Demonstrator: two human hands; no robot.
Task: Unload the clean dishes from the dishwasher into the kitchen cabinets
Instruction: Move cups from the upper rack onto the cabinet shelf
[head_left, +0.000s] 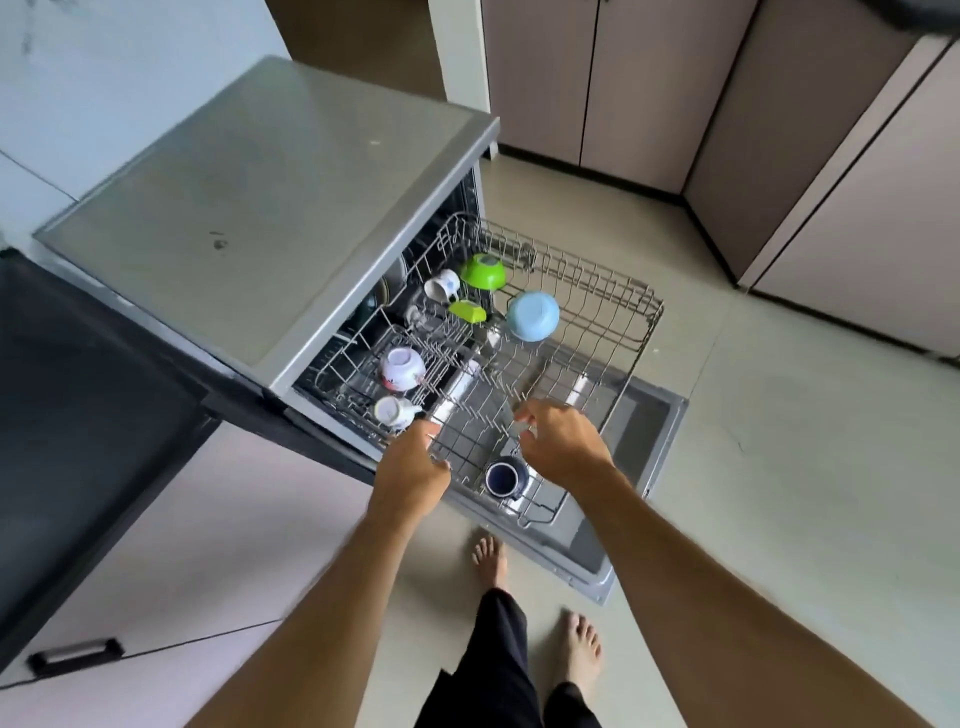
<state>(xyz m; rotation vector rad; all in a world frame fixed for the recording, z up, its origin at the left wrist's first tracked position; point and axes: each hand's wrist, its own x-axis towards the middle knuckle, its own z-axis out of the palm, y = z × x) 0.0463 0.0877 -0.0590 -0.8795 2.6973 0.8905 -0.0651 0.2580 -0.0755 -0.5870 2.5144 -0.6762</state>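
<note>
The dishwasher (270, 208) stands open with its wire rack (613, 291) pulled out over the lowered door (652, 431). In the rack lie a green bowl (483, 271), a light blue bowl (532, 315), a white cup (443, 286), a lime green piece (467, 310), a white floral bowl (402, 368) and a second white cup (395, 410), all tipped or upside down. A dark blue mug (501, 478) sits at the rack's near corner. My left hand (410, 460) grips the rack's near edge. My right hand (563, 441) hovers over the rack with loosely curled fingers, holding nothing.
Closed brown cabinet doors (649, 88) line the far side and the right side (852, 208). A dark surface (88, 415) and a drawer with a black handle (75, 656) lie to the left. My bare feet (491, 561) stand on the tiled floor just before the door.
</note>
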